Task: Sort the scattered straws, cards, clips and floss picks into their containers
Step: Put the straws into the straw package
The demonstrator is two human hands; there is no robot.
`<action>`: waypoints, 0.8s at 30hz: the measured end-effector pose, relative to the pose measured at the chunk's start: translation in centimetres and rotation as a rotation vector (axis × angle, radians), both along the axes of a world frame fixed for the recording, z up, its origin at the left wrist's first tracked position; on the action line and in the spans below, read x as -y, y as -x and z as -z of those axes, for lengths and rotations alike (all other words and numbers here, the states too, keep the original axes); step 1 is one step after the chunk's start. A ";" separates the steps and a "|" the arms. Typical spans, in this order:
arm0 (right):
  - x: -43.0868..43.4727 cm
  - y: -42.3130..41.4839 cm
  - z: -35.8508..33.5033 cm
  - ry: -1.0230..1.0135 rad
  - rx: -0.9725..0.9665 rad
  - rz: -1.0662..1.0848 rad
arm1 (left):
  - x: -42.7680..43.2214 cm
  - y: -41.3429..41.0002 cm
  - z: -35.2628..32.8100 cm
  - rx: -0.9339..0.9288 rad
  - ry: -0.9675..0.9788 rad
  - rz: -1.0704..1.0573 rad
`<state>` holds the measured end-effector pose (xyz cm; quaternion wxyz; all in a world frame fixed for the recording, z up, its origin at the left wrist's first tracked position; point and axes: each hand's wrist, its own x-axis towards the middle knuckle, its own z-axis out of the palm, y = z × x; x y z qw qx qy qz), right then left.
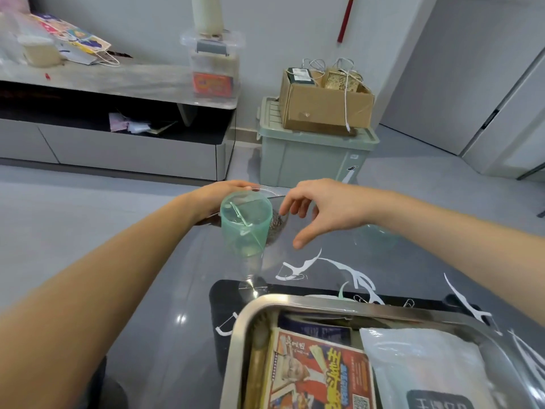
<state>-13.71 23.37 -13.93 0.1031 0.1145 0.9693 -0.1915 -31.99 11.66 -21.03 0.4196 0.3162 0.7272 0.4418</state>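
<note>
From the head camera, a translucent green cup stands on the dark glossy surface, with a few white floss picks leaning inside it. The left hand reaches behind the cup, its fingertips over the rim of a clear round container that holds a heap of metal clips. The cup hides most of that hand, so whether it grips the rim cannot be told. The right hand hovers just right of the cup, fingers spread and loosely bent, thumb pointing down, holding nothing. More floss picks lie scattered on the surface nearer the person, with a paper clip touching one. A steel tray sits at the near edge, holding a red card pack and a plastic bag. Farther back, a cardboard box rests on a green storage bin.
</note>
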 end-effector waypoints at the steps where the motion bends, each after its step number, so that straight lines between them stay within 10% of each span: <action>1: 0.0 0.0 0.2 -0.005 -0.019 -0.012 | 0.0 0.0 0.0 0.002 0.003 -0.007; 24: -0.5 2.1 1.1 0.161 -0.547 0.277 | -1.1 0.9 -0.2 0.052 -0.157 -0.210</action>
